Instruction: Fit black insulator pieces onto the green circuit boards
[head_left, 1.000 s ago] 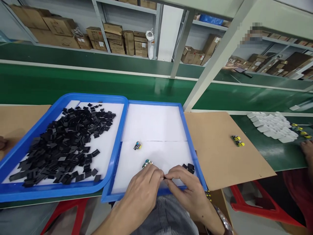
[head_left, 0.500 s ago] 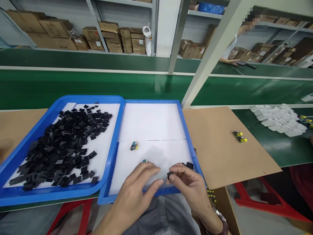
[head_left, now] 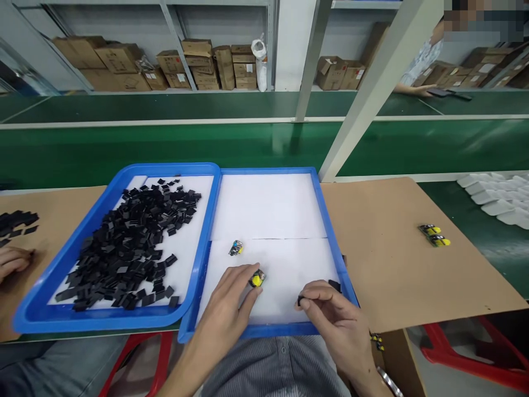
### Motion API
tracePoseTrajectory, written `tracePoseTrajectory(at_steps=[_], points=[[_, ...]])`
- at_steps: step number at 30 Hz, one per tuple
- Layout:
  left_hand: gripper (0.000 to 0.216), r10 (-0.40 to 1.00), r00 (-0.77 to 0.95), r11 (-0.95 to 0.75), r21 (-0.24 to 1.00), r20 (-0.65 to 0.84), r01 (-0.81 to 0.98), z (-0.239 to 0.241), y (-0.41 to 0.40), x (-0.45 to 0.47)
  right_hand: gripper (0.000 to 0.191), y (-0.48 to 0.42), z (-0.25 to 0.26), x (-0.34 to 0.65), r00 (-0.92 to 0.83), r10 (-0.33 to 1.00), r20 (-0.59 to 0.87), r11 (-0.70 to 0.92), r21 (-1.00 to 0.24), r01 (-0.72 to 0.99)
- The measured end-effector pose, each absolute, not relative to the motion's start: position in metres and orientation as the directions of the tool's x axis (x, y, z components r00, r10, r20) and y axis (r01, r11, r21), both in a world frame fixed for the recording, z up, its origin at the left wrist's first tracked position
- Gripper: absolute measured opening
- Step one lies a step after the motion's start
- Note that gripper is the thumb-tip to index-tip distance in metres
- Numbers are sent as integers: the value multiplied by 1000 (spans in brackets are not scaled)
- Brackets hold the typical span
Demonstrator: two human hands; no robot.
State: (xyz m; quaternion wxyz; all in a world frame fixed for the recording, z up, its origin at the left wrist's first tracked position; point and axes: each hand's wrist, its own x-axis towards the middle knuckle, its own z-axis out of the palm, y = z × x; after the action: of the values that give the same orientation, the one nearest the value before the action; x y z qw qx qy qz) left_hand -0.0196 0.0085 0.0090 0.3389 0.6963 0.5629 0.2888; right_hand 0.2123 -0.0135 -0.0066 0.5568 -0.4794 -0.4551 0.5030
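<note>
My left hand [head_left: 229, 300] pinches a small electronic part [head_left: 257, 278] with a round yellow face between thumb and fingers, above the white-lined right tray [head_left: 270, 171]. In my right hand [head_left: 336, 320], thumb and forefinger close on a small black rectangular piece [head_left: 300, 300], mostly covered by the fingers. Another small electronic part [head_left: 236, 248], silver with yellow and blue spots, lies on the white lining beyond my left hand. Dark pieces [head_left: 334, 285] lie just behind my right hand near the tray's right rim.
At the left, a blue tray [head_left: 173, 165] holds a heap of black pieces [head_left: 136, 242]. Two yellow-topped parts [head_left: 433, 235] lie on cardboard [head_left: 380, 264]. A slanted post [head_left: 372, 94] rises behind. A co-worker's hand [head_left: 14, 260] rests at far left, near more black pieces [head_left: 19, 223].
My left hand has taken hold of the yellow-faced part, having been empty with fingers apart. My right hand still pinches the black piece. The camera view has turned slightly left.
</note>
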Motion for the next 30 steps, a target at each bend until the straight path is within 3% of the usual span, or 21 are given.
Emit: tracePoseTrajectory(at_steps=[3, 5, 8, 18, 24, 30], points=[[38, 964, 175, 171, 970, -202, 174, 13, 5, -13, 18, -13, -4, 206, 66, 997, 32, 40, -992, -118], [36, 928, 228, 322, 943, -296, -86, 15, 2, -9, 22, -12, -1, 201, 53, 996, 72, 77, -991, -113], [35, 910, 268, 387, 881, -317, -273, 15, -1, -2, 21, -9, 3, 194, 21, 990, 137, 138, -983, -123], [40, 918, 310, 340, 894, -248, -292, 21, -7, -2, 18, -11, -1, 187, 34, 982, 187, 189, -979, -77], [17, 961, 244, 187, 959, -132, -215, 13, -11, -2, 18, -12, 3, 185, 34, 988, 150, 153, -980, -128], [41, 978, 204, 107, 957, -52, -268, 7, -15, 3, 16, -16, 3, 179, 19, 997, 73, 75, -983, -166]])
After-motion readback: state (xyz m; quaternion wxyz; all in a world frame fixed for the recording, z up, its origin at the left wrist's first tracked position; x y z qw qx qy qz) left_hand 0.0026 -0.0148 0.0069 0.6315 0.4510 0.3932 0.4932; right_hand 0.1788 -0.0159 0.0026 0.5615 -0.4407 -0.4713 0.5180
